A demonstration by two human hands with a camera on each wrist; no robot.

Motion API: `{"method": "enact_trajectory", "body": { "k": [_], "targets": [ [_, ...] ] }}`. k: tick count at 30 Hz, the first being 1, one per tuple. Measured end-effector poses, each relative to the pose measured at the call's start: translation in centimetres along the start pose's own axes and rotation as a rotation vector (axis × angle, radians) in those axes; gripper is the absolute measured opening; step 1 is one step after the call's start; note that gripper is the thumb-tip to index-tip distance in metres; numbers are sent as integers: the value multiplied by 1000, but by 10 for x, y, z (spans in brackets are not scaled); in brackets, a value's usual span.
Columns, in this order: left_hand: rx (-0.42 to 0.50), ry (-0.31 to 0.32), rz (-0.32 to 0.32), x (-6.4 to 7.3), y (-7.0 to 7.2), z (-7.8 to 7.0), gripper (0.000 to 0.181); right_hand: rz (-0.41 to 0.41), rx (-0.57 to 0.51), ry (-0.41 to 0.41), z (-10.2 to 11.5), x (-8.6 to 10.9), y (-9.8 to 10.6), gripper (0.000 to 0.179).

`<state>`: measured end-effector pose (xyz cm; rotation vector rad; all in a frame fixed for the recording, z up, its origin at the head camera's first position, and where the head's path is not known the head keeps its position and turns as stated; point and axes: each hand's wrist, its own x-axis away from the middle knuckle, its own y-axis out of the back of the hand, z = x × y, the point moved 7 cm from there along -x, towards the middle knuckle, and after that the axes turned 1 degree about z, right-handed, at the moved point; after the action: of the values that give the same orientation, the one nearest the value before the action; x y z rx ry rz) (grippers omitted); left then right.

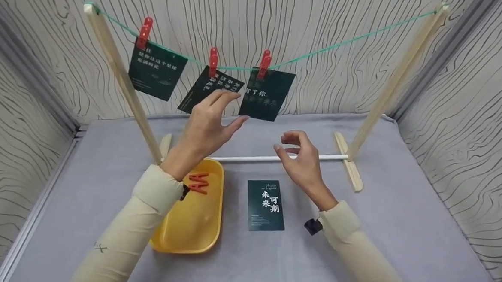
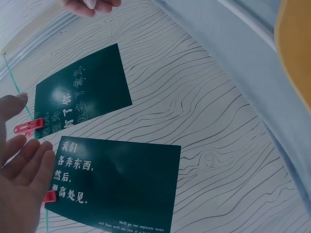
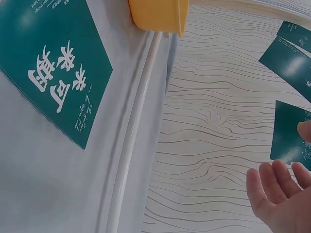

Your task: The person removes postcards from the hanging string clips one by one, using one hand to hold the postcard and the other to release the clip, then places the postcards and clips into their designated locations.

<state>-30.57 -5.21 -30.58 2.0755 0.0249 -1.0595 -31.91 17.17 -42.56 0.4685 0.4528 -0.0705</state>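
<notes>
Cards [image 1: 268, 95], dark green, white-lettered, hang tilted under red clips [image 1: 264, 63]; left hand [image 1: 207, 124], right hand [image 1: 302, 159] loosely spread.

A matt grey cloth covers the tabletop [image 1: 317, 258] right to its back edge. Nearer its left edge, the yellow tray [image 1: 195, 225] is smooth, faintly shiny plastic. The dark green cards [image 1: 158, 68] look like stiff paper with a glossy sheen; the red pegs [image 1: 265, 64] are shiny plastic. The posts [image 1: 121, 79] are smooth, pale wood. The white rod [image 1: 252, 159] is smooth, probably plastic.
</notes>
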Motion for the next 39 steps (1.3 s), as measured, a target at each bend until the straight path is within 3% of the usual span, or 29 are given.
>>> {"method": "enact_trajectory", "body": {
  "k": [10,18,31,39],
  "targets": [
    [-53,-60,-40,-10,7,-7,45,-9,-42,-18,1,-11,1,37],
    [-72,-59,-31,-15,7,-9,46,-19,-23,-35,2,-17,3,37],
    [-90,-130,-67,-28,8,-16,41,-15,-2,-32,6,-25,4,46],
    [-71,-110,-58,-37,7,-13,42,-29,-19,-42,4,-31,5,47]
  ]
}}
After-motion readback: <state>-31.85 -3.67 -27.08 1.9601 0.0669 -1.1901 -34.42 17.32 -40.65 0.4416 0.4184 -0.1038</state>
